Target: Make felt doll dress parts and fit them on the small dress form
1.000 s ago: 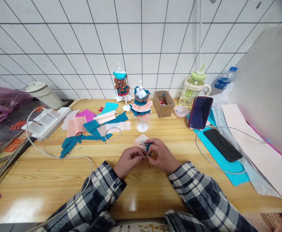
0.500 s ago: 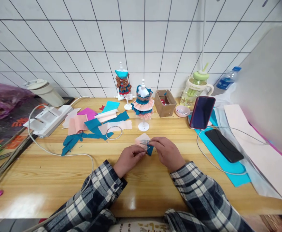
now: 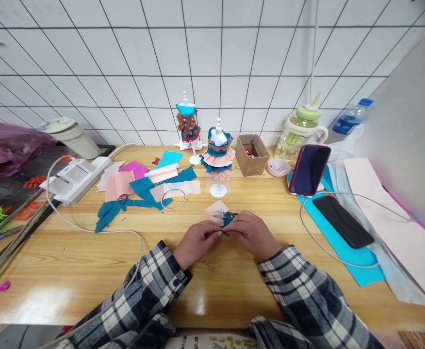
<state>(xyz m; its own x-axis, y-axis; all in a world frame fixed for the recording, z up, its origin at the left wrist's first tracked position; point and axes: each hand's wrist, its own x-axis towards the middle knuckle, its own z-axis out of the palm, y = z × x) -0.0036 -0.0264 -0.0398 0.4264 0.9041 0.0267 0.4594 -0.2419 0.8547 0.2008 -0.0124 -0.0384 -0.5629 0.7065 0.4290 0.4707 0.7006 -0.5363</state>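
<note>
My left hand (image 3: pixel 200 241) and my right hand (image 3: pixel 254 233) meet low over the table, thumbs and fingertips pinched together. A tiny dark bit shows between the fingertips, too small to name. Just beyond them lies a pointed metal tool with a dark handle (image 3: pixel 229 215), like small snips, across a pale pink paper piece (image 3: pixel 215 209). Part of a teal paper piece (image 3: pixel 227 222) shows beneath the tool. Behind these stands a white miniature dress form (image 3: pixel 218 137) on a round base, dressed in ruffled teal and pink paper.
Crepe paper scraps (image 3: pixel 120 186) and a metal ring (image 3: pixel 173 199) lie to the left. A second dress form (image 3: pixel 186 118), a cardboard box (image 3: pixel 252 157) and a pink bowl (image 3: pixel 278 167) stand behind. Rightward are an upright phone (image 3: pixel 310 169) and a flat phone (image 3: pixel 343 221). A white cable (image 3: pixel 99 232) crosses the left side.
My right hand has let go of the pointed tool, which now lies on the paper. Its fingertips have come down and left to meet those of my left hand.
</note>
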